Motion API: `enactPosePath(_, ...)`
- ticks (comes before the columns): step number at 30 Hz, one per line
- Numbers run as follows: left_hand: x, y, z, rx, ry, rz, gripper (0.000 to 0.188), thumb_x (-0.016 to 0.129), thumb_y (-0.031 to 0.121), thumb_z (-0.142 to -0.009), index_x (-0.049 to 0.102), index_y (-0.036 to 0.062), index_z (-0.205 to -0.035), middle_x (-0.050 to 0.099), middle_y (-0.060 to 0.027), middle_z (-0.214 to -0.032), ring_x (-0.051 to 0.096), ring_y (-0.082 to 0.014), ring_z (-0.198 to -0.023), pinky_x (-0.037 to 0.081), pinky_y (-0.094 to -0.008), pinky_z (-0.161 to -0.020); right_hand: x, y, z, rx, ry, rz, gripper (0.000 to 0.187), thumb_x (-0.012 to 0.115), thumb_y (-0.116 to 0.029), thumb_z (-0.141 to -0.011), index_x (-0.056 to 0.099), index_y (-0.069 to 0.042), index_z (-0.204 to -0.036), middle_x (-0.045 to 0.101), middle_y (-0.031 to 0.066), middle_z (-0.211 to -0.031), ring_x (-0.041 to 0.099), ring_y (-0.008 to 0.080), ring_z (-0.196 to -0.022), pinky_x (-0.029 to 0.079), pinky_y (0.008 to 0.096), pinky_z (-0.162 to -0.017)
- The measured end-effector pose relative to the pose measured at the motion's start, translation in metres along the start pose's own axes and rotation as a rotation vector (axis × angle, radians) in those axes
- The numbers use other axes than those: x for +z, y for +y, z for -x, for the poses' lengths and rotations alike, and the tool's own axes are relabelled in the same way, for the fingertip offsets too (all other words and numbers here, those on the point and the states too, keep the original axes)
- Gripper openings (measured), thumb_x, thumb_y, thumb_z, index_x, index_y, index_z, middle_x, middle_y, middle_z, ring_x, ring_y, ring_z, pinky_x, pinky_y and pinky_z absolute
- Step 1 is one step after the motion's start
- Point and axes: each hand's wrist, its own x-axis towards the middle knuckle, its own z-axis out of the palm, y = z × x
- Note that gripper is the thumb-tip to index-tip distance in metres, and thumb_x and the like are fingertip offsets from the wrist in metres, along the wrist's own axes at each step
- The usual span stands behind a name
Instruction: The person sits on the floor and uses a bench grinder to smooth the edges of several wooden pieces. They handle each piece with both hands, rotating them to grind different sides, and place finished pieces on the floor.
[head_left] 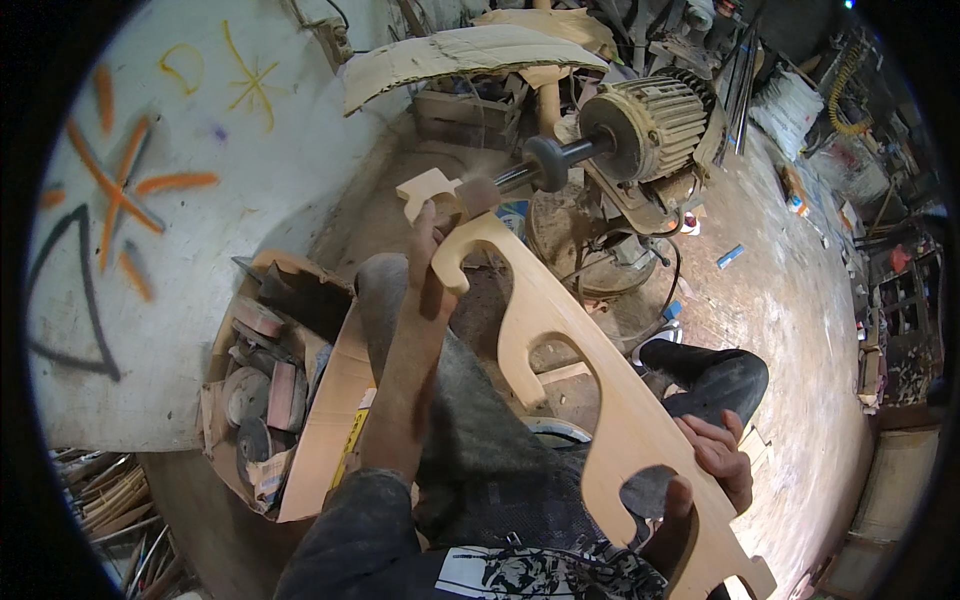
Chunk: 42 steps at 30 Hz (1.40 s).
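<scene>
A long pale wooden board (560, 290) with several curved cutouts along its near-left edge slants across my lap, from the upper middle to the lower right. My left hand (428, 255) is wrapped round its far end, close to a small brown sanding drum (478, 196). That drum sits at the tip of a dark shaft and seems to touch the inside of the end cutout. Further down, my right hand (718, 462) grips the board, fingers over the far edge and thumb through a cutout. The shaft runs from a dusty ribbed electric motor (650, 125).
An open cardboard box (330, 430) of worn sanding discs and blocks stands left of my legs. The motor's round base (590, 245) has loose cables beside it. A spray-marked wall (200, 200) rises at left. A small blue tube (730, 256) lies on the floor.
</scene>
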Motion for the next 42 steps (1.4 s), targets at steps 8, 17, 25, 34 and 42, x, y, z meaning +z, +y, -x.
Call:
enactPosePath(8,0.011,-0.025,0.052,-0.236,0.000,-0.009,0.036,0.042,0.032,-0.096,0.049,0.0023,-0.116,0.059,-0.0110,-0.105,0.059,-0.0210,-0.095,0.050,-0.0343,-0.082,-0.033,0.048,0.026,0.201,-0.081,0.060,0.052,0.044,-0.044,-0.093,0.051,0.003,-0.114,0.061,0.0178,-0.105,0.059,0.0292,-0.098,0.037,0.0460,-0.098)
enactPosePath(17,0.034,-0.072,0.128,-0.127,0.082,-0.154,0.025,0.064,0.010,-0.085,0.051,0.0015,-0.105,0.057,-0.0039,-0.098,0.055,-0.0134,-0.089,0.047,-0.0272,-0.079,-0.037,0.112,0.094,1.289,0.623,-0.471,0.040,0.049,-0.041,-0.092,0.052,-0.010,-0.067,0.064,0.0125,-0.089,0.063,0.0206,-0.086,0.051,0.0289,-0.073)
enactPosePath(25,0.080,-0.108,0.163,-0.114,-0.141,-0.300,0.037,0.054,0.030,-0.092,0.047,0.0008,-0.114,0.055,-0.0113,-0.107,0.055,-0.0178,-0.095,0.048,-0.0309,-0.083,-0.102,0.086,0.080,1.156,0.148,-0.060,0.047,0.065,-0.042,-0.082,0.065,0.005,-0.085,0.065,0.0102,-0.072,0.057,0.0126,-0.066,0.044,0.0242,-0.062)
enactPosePath(34,0.135,-0.196,0.232,-0.681,-0.638,-0.148,0.029,0.054,0.022,-0.092,0.045,0.0039,-0.113,0.054,-0.0113,-0.112,0.048,-0.0171,-0.111,0.042,-0.0307,-0.094,-0.183,0.054,0.101,0.433,1.185,0.150,0.036,0.054,-0.016,-0.091,0.043,0.003,-0.119,0.052,0.0099,-0.108,0.047,0.0157,-0.100,0.035,0.0296,-0.092)
enactPosePath(42,0.178,-0.242,0.263,0.192,-1.084,-0.081,0.014,0.053,0.008,-0.090,0.045,0.0069,-0.101,0.055,-0.0150,-0.105,0.051,-0.0319,-0.111,0.040,-0.0480,-0.099,-0.215,0.017,0.085,0.132,1.305,0.168,0.065,0.051,-0.006,-0.078,0.020,-0.001,-0.135,0.019,0.0179,-0.143,0.021,0.0269,-0.132,0.016,0.0464,-0.110)
